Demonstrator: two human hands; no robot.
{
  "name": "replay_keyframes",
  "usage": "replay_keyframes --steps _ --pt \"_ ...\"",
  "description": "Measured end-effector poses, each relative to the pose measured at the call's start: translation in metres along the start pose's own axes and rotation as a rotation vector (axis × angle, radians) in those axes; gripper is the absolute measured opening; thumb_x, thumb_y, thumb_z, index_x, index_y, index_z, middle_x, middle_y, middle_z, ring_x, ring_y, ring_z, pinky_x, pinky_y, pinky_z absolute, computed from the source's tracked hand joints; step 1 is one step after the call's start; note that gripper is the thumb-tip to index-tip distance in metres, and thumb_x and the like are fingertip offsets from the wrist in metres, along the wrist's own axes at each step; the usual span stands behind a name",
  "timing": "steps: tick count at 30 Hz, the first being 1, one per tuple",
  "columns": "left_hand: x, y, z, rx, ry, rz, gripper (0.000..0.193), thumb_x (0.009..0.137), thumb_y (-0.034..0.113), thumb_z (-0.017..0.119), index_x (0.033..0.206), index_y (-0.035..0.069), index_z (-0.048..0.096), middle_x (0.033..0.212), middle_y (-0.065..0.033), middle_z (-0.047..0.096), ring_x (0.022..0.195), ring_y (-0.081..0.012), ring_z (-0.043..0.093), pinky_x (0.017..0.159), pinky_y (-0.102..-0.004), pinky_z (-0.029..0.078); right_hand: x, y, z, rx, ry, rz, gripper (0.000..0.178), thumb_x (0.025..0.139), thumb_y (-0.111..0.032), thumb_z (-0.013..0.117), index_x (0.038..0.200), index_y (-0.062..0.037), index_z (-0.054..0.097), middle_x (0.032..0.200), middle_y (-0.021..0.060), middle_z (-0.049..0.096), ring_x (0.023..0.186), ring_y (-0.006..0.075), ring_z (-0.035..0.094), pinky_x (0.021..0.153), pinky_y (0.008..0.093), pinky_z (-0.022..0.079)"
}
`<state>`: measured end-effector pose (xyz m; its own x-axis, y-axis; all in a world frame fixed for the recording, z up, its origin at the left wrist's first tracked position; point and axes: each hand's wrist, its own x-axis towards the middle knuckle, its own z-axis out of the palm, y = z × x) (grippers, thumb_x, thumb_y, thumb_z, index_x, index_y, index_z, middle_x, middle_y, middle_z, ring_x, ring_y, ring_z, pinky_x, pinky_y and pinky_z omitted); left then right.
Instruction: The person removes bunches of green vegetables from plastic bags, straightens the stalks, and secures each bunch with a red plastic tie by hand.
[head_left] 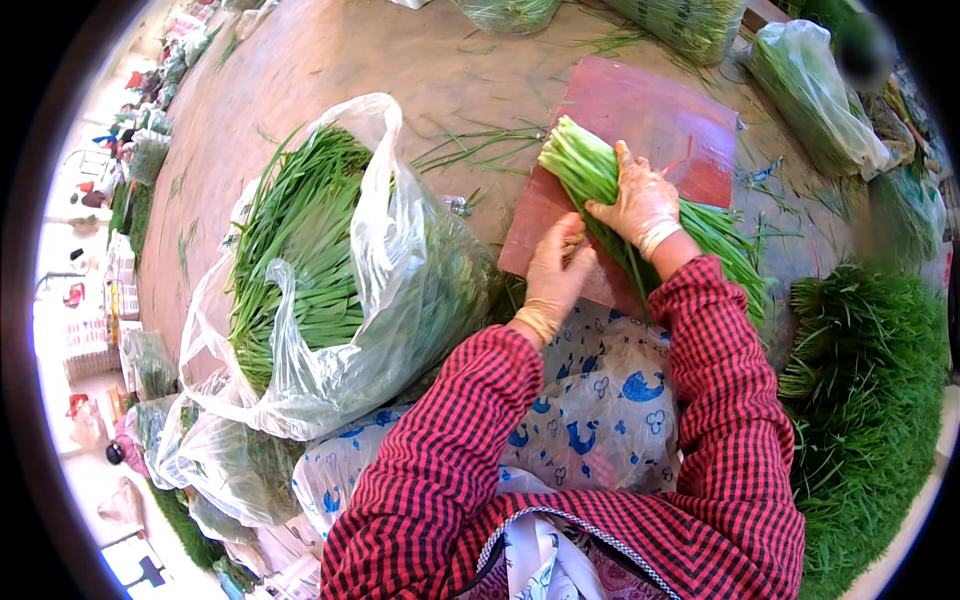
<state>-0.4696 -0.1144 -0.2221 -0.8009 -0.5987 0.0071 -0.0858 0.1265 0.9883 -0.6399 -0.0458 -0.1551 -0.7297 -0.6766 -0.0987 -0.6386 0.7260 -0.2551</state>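
1. In the head view, the right hand (640,200) lies over a bunch of green stalks (583,165) and holds it, with the thumb and the fingers laid across the stalks.
2. This bunch rests on a red board (695,125). Its pale ends point to the upper left, and its dark green leaves pass under the right hand toward the lower right, beyond the edge of the board.
3. The left hand (555,272) is near the bunch, at the lower left edge of the board. Its fingers are curled and the thumb is close to them, so the hand is rather narrow; I cannot tell if something small is between them.
4. A yellowish band is seen at each wrist, and the sleeves (430,470) are red and black checkered.
5. To the left of the board stands a clear plastic bag (400,310), its mouth wide, filled with long green leaves (310,270).
6. A few loose leaves (490,147) lie on the brown floor (270,70), between this bag and the board.
7. Below the board there is whitish plastic with blue figures (590,420).
8. At the right is a big heap of greens (860,370), and above it another filled bag (815,100).
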Motion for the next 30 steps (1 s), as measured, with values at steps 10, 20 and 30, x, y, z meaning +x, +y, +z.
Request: replay_keyframes --steps 10,20,30 --pt "-0.051 0.081 -0.070 0.476 -0.023 0.269 0.041 0.090 0.015 0.067 0.129 0.005 0.060 0.134 -0.0168 0.058 0.119 -0.0281 0.061 0.101 -0.0359 0.049 -0.005 -0.007 0.019 0.068 0.116 -0.016 0.123 0.069 -0.055 0.083 0.158 -0.0029 0.015 0.143 0.0226 0.051 0.132 0.0362 0.050 0.111 0.0444 0.038" --pt "-0.182 0.143 -0.382 -0.099 0.779 0.040 0.029 0.101 0.022 0.060 0.123 0.004 0.064 0.110 -0.0055 0.072 0.098 -0.0116 0.066 0.087 -0.0281 0.051 0.013 -0.107 -0.081 0.201 0.577 -0.568 0.073 0.086 -0.030 0.074 0.145 0.0004 0.044 0.141 0.0210 0.055 0.132 0.0351 0.052 0.111 0.0402 0.040" --pt "-0.159 0.071 -0.505 0.789 0.934 0.149 0.054 0.095 0.034 0.066 0.140 0.007 0.054 0.137 -0.0221 0.056 0.130 -0.0366 0.051 0.111 -0.0434 0.037 -0.058 -0.457 -0.048 0.114 0.203 -1.294 0.045 0.090 -0.034 0.065 0.125 -0.0063 0.063 0.124 0.0137 0.066 0.116 0.0330 0.061 0.100 0.0443 0.049"
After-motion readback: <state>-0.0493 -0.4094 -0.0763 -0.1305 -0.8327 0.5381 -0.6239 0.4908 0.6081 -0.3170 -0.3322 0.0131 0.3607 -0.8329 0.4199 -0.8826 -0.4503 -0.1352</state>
